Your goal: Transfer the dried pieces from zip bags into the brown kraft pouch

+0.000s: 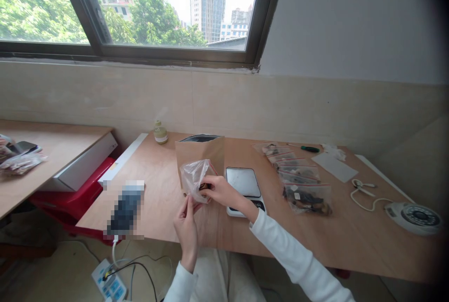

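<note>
A clear plastic zip bag (193, 176) with a red strip is held up in front of a standing brown paper pouch (219, 154), whose top gapes open. My left hand (187, 227) pinches the zip bag's lower edge between thumb and fingers. At the bag's right side, my right hand (222, 193) closes its fingers on a small dark brown piece (205, 186); its kind is unclear, and the fingers partly cover it. Just right of the pouch, a white kitchen scale (242, 182) sits partly behind my right wrist.
Several filled zip bags (307, 199) lie in a row to the right. Beyond them are a green-handled screwdriver (310, 149), white paper (335, 166), a white cable (365, 194) and a round white device (414, 217). A blurred phone (126, 208) and small jar (160, 132) are left.
</note>
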`<state>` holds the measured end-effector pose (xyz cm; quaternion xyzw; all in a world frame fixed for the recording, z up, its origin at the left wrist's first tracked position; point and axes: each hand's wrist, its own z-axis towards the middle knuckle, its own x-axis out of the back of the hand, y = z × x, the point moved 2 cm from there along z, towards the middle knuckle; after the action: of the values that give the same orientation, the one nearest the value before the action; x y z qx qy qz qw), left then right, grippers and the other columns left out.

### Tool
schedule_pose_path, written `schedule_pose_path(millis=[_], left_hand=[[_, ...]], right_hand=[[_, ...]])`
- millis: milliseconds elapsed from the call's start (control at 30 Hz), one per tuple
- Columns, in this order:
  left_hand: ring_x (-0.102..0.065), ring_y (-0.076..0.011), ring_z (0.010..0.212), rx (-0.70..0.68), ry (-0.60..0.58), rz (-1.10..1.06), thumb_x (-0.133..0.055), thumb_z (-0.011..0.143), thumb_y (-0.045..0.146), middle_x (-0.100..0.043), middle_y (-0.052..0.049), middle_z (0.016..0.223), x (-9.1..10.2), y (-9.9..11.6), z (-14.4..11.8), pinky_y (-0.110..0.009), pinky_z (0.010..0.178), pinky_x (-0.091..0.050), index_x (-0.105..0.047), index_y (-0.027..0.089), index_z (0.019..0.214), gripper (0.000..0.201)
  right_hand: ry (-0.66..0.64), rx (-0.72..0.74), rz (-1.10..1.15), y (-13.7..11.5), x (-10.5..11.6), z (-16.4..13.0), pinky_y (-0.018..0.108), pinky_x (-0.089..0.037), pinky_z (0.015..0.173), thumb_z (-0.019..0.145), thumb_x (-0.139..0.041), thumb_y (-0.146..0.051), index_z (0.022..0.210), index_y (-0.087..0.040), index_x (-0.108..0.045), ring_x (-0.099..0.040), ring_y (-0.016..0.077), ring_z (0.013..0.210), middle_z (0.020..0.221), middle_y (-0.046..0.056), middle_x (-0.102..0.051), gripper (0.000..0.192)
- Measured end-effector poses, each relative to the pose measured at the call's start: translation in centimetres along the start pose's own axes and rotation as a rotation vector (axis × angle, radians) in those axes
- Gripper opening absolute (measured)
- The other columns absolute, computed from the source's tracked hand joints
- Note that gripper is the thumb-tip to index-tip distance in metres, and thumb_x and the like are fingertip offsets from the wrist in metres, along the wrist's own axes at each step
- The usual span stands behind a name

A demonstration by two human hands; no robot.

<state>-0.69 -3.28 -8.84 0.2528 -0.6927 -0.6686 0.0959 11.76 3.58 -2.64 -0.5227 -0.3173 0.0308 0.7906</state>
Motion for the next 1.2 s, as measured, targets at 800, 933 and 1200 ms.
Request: schedule_pose_path(millis=[800,933,1200], left_hand=[[-0.07,-0.0198,0.091,0.169,0.057,-0.433,-0.064,0.082,0.027,-0.073,-0.01,0.098,-0.6,-0.8,-0.5,-0.035,0.09,-0.053,-0.07,0.013,0.094,0.02],[-0.069,-0.0185,0.092,0.185,0.062,-0.455,-0.063,0.083,0.027,-0.072,-0.01,0.102,-0.9,-1.1,-1.0,-0.034,0.091,-0.053,-0.069,0.013,0.096,0.02],[-0.068,-0.0163,0.095,0.188,0.077,-0.506,-0.067,0.078,0.022,-0.07,-0.007,0.105,-1.1,-0.7,-1.3,-0.032,0.095,-0.051,-0.066,0.016,0.097,0.02]], right_hand=[[0.067,-0.021,0.32,-2.3,2.3,0.0,0.026,-0.048,0.072,0.078,-0.067,-0.032,0.095,-0.016,-0.07,-0.062,0.0158,0.084,0.096,0.006,-0.069,0.024],[0.277,0.135,0.27,-4.5,6.2,3.8,0.028,-0.049,0.081,0.079,-0.067,-0.031,0.093,-0.017,-0.068,-0.062,0.0154,0.089,0.101,0.005,-0.069,0.02],[0.314,0.28,-0.184,-3.5,8.8,12.5,0.028,-0.048,0.086,0.085,-0.053,-0.012,0.094,-0.017,-0.067,-0.062,0.0138,0.09,0.098,0.005,-0.064,0.018]])
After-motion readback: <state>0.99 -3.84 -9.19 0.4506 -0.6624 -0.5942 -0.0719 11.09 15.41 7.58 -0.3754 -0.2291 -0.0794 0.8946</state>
